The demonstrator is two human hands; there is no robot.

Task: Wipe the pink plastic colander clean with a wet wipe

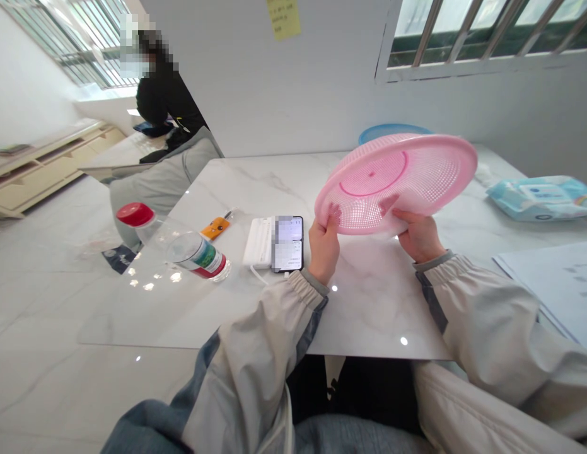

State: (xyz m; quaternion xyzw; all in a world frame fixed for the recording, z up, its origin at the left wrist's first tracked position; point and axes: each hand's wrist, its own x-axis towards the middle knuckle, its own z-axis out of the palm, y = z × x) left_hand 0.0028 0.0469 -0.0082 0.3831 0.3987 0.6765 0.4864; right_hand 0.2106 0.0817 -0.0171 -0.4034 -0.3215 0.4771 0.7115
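Note:
A round pink plastic colander (pixel 371 213) with a perforated wall is held tilted above the table, its open side facing me. My left hand (pixel 324 248) grips the rim at its lower left, thumb on the inside and fingers showing faintly through the mesh behind. On the lower right of the rim, my right hand (pixel 420 236) holds it the same way. Behind the colander, a blue rim of another round item (pixel 392 130) shows partly; the rest of it is hidden.
On the white marbled table (pixel 364 302) lie a phone (pixel 290 244), a white power bank (pixel 258 243), an orange lighter-like item (pixel 215 227), a red-capped bottle (pixel 198 254), a wipes pack (pixel 541 198) and paper (pixel 558 284). A person (pixel 168 94) sits beyond the left edge.

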